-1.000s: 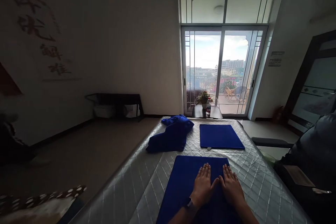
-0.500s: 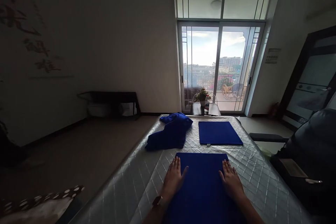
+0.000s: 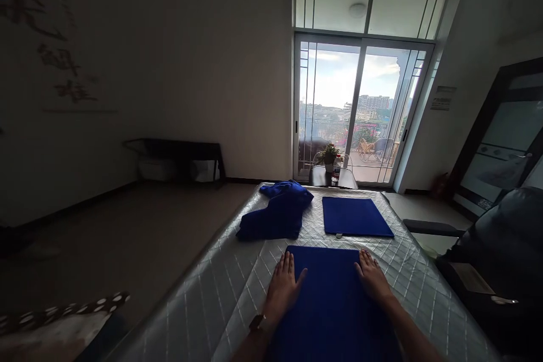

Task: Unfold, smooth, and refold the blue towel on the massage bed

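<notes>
A dark blue cloth (image 3: 326, 300), flat and straight-edged, lies in front of me; its near end runs out of view. My left hand (image 3: 283, 285) rests flat on its left edge, fingers stretched forward and thumb apart. On the opposite edge my right hand (image 3: 374, 276) lies with fingers extended and thumb out. Neither hand grips anything. Farther off is a blue folded rectangle (image 3: 356, 216) with a small white tag at its near edge. To its left sits a loose, crumpled heap of blue cloth (image 3: 278, 212).
Everything blue lies on a silver quilted cover (image 3: 203, 300) over a table-like surface. A small table (image 3: 345, 180) with a plant (image 3: 328, 154) and a bottle stands beyond, before glass doors. At right is a dark chair (image 3: 509, 237); at lower left, polka-dot fabric (image 3: 63, 312).
The camera view has tilted slightly. My right hand has shifted a little up along the cloth's right edge; my left hand stays at the left edge. The other blue cloths lie as before.
</notes>
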Demonstrator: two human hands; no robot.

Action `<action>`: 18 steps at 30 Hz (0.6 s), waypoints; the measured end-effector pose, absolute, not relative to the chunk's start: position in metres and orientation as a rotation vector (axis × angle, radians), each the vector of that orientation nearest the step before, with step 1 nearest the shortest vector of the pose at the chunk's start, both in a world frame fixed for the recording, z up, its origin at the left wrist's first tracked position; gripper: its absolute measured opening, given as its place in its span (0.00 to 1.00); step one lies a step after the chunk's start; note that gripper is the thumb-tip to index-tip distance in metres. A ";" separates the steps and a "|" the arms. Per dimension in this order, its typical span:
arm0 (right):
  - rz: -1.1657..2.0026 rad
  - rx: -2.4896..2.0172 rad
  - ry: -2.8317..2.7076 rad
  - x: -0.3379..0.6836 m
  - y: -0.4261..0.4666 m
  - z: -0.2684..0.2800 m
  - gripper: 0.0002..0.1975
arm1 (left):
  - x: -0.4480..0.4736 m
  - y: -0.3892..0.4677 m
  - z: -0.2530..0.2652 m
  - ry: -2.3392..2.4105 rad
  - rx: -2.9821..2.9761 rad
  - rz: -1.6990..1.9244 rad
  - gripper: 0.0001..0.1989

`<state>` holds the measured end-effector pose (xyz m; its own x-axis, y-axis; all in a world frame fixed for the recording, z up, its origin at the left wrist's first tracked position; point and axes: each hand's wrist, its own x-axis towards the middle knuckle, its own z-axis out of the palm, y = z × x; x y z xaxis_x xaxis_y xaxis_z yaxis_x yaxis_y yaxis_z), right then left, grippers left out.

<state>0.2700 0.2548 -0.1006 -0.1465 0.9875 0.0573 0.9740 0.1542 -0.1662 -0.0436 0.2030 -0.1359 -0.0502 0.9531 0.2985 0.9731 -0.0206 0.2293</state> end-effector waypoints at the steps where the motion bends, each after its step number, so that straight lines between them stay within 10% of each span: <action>1: 0.140 -1.936 -2.259 0.270 0.256 -0.104 0.34 | -0.044 0.204 -0.137 -2.156 -2.125 -0.584 0.43; 18: 0.163 -1.952 -2.200 0.274 0.261 -0.118 0.34 | 0.023 0.209 -0.119 -2.049 -2.369 -0.343 0.43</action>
<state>0.2738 0.2608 -0.1176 -0.1114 0.9911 0.0726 0.9696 0.1244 -0.2108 0.0230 0.2090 -0.1191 0.1305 0.9788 0.1577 0.9768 -0.1542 0.1488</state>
